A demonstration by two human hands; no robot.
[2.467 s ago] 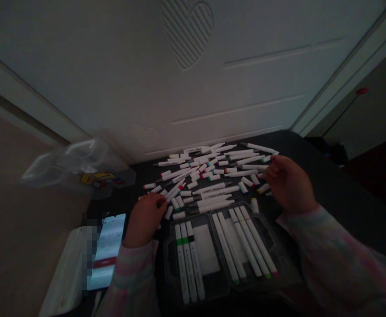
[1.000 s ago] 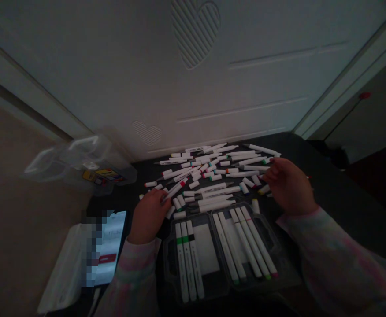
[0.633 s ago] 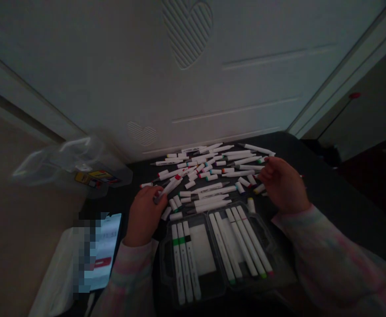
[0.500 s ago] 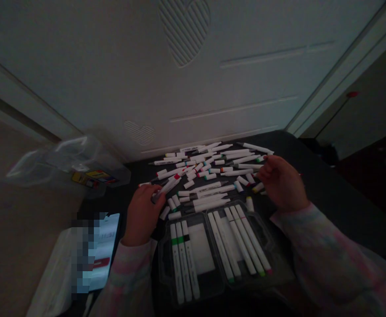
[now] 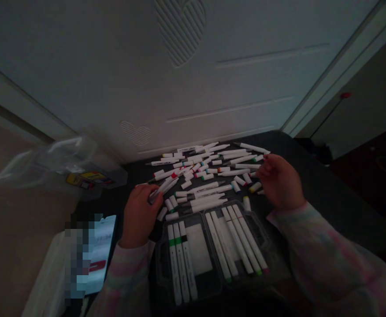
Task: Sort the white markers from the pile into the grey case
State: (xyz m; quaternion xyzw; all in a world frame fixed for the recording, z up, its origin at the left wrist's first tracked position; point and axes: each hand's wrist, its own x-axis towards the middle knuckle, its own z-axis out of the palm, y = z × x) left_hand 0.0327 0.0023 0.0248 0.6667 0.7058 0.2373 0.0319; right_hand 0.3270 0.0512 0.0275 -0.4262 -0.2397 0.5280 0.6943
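Observation:
My left hand (image 5: 142, 213) is closed around a white marker (image 5: 164, 186) whose red end points up and away, at the left side of a loose pile. On the right, my right hand (image 5: 280, 182) hovers at the pile's edge with fingers curled and pinched together; whatever they may hold is hidden. Uncapped white markers (image 5: 208, 202) and loose white caps (image 5: 186, 185) with coloured ends lie scattered between and beyond both hands. Nearer me, an open clear marker case (image 5: 209, 281) holds several capped markers (image 5: 183, 264) in its two halves.
A clear plastic box (image 5: 105, 163) with a yellow label stands at the left on the dark table (image 5: 338, 211). In front of it lies a lit phone (image 5: 98, 259), beside a white packet (image 5: 47, 273). A white panel with heart reliefs (image 5: 180, 101) rises behind the table.
The whole view has shifted slightly, moving things a little to the left. Both hands keep nearly the same poses, and the left still holds its marker.

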